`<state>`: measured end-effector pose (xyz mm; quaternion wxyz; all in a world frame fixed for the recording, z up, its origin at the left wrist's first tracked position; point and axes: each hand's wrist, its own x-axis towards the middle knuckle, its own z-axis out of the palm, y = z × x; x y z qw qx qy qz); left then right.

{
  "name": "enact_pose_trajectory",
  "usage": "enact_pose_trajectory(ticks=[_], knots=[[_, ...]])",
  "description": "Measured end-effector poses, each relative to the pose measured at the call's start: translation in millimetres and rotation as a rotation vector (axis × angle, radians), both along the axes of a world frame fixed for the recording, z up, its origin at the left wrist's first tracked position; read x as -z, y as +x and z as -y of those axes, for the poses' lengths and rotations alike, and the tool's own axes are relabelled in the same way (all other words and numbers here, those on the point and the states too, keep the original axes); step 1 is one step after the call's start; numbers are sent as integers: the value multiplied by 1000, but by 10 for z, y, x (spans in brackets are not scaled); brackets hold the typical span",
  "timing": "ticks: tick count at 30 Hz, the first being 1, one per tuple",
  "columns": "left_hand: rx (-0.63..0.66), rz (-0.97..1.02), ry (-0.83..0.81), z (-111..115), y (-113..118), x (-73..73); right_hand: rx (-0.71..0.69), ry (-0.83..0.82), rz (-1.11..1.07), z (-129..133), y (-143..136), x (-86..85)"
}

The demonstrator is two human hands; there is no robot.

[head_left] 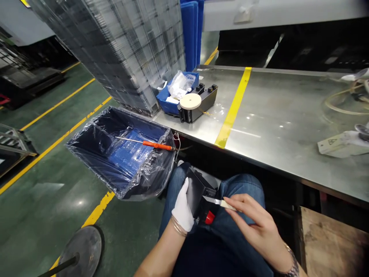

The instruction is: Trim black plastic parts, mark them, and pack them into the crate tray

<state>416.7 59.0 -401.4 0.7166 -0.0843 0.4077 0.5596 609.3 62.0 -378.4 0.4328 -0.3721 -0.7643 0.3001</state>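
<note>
A black plastic part [196, 190] rests over my lap, gripped by my left hand [183, 209], which wears a white glove. My bare right hand [253, 227] pinches the pale handle of a small knife [220, 203]. Its blade lies against the right edge of the black part. Something red [210, 217] shows just below the part, near my lap. The underside of the black part and the left fingers beneath it are hidden.
A plastic-lined bin [150, 184] stands at left, an orange-handled screwdriver [157, 145] across it. The metal table [268, 127] holds a blue tray [170, 107], black parts [201, 104] with a round cream disc [190, 101], and a white tool [340, 144] at right.
</note>
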Motion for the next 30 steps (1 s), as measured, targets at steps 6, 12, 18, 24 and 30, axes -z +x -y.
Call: enact_pose_trajectory(ticks=[6,12,18,24,30], knots=[[6,113,32,-45,-91,111,218,-28,20,-14,185,49],[-32,192,32,-28,-273,171,21,-250,32,101,377,-126],[-98,173,75,-17,-285,179,-291,-450,102,169,189,-214],[-92,162,53,17,-308,251,-336,-493,123,165,140,-211],[-154,146,34,41,-296,243,-439,-538,155,165,158,-190]])
